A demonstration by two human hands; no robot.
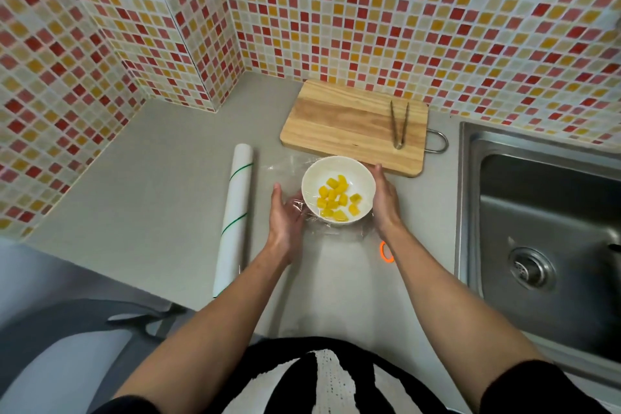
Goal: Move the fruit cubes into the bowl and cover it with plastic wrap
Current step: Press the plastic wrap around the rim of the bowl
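Now yellow fruit cubes [337, 200] under plastic wrap [322, 228]

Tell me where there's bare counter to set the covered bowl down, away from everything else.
Bare counter lies left of the wrap roll toward the tiled wall, and behind it up to the corner. Another patch sits between the forearms. Crowded: the bowl is hemmed by both hands, cutting board and sink.

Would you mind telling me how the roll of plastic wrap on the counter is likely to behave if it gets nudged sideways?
The roll of plastic wrap is a long cylinder lying flat on the smooth counter, so a sideways nudge would probably set it rolling. It looks slim, so likely light. Nothing beside it appears to block it on its left, while the left hand lies to its right.
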